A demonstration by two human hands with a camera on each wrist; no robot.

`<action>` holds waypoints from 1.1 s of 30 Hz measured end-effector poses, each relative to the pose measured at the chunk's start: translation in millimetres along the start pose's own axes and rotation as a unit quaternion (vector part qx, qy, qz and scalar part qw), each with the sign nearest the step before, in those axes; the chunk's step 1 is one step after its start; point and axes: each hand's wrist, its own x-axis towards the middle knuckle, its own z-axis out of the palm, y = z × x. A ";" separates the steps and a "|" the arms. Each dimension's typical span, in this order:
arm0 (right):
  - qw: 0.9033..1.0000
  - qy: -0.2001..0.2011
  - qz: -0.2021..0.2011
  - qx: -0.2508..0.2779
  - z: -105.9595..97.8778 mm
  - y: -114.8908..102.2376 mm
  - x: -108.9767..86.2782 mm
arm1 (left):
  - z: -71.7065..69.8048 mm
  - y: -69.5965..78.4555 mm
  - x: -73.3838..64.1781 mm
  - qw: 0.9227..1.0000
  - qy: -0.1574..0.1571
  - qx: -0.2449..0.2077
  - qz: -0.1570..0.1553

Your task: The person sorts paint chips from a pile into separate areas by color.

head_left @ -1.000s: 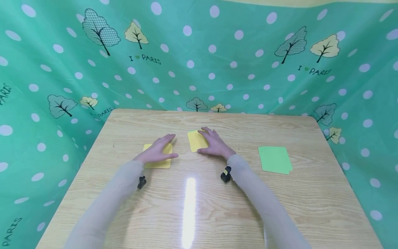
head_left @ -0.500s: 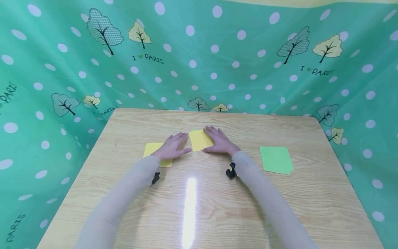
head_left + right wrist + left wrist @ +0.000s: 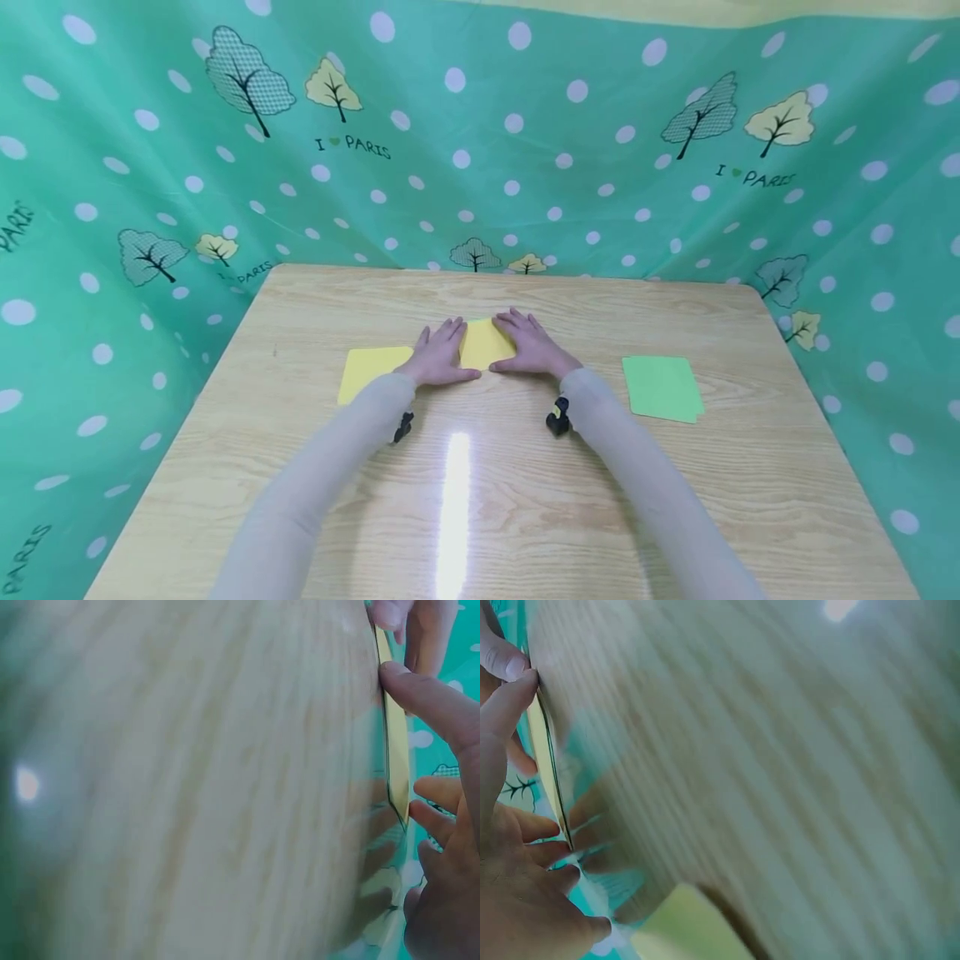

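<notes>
A yellow square of paper (image 3: 481, 346) lies at the middle of the table, with a thin green edge peeking out along its far side. My left hand (image 3: 438, 357) touches its left side, thumb at the near edge and fingers along the far left corner. On the opposite side my right hand (image 3: 531, 348) rests its thumb at the near edge and its extended fingers by the far right corner. The right wrist view shows the paper's yellow edge (image 3: 399, 742) side-on between thumb and fingers. Another yellow paper square (image 3: 367, 371) lies under the left wrist, partly hidden.
Overlapping green paper squares (image 3: 662, 387) lie to the right on the wooden table (image 3: 555, 517). A polka-dot green cloth (image 3: 517, 125) hangs behind and beside the table. Dark wrist cameras (image 3: 558, 417) sit under both wrists.
My left hand has moved right, from over the left yellow square to the middle paper's left edge. The middle paper has turned slightly, and the right hand has shifted slightly right.
</notes>
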 end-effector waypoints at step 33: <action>0.999 0.015 0.006 0.032 -0.1 10.0 -8.4 | 0.3 -4.8 7.7 0.999 0.040 -0.008 0.022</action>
